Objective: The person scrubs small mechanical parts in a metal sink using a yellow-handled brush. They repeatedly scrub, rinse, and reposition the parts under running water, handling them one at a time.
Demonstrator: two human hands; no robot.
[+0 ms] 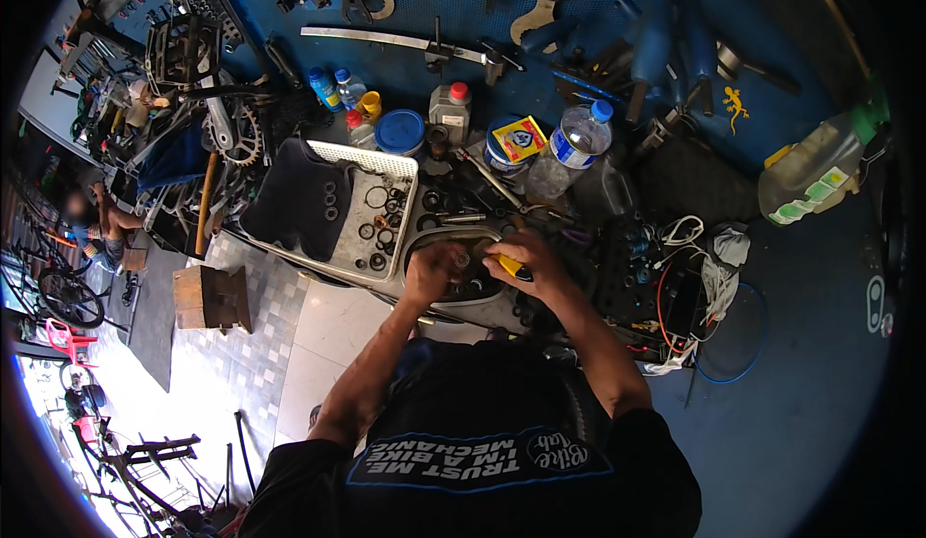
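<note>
Left hand (431, 270): fingers closed round a small dark metal part (461, 260), held over the oval tray (424, 239), seemingly so loose bits drop inside. Part's axis: too small to tell.
Right hand (526, 258): fingers wrapped round a yellow-handled tool (511, 268), long axis level, tip pointing left toward the part.
Adjacent: white basket (395, 164) of rings and a dark cloth (294, 200); water bottle (582, 137); blue-lidded tub (399, 132); cluttered table (791, 374).

Yellow-and-blue carton (522, 138) atop round blue tin (501, 153), bench centre. Clear water bottle (580, 137), blue cap, blue-white label, just right. Grey bottle (450, 110), red cap, behind. Pale jug (810, 177), green-white labels, far right. Yellow lizard sticker (735, 106) on blue board.
</note>
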